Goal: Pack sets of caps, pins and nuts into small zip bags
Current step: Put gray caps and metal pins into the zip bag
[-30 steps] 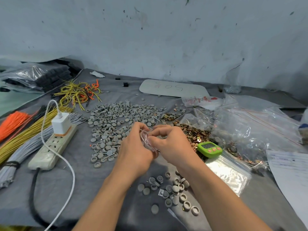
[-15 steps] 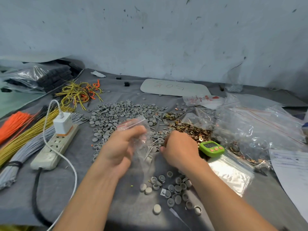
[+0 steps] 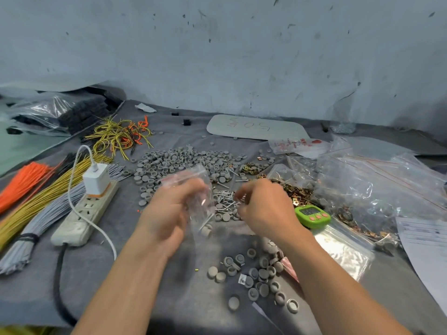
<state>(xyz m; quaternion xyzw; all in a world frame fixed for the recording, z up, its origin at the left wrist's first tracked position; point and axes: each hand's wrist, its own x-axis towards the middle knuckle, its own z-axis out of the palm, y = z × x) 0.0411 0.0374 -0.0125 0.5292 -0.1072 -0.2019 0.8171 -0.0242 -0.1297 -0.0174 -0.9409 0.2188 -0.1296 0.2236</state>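
Hands have parted: left hand holds the zip bag upright above the worktop; right hand, nearer the pins just right of the bag, curls narrow, grip contents unclear.

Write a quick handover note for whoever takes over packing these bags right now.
Left hand: grips a small zip bag; a pin and a cap seem to be inside.
Right hand: fingers curled over the pin pile; blurred, so its grip is unclear.
Cap pile lies behind, nuts to the right.
Done: this bag started. Left: complete the set, zip it, pack more sets.
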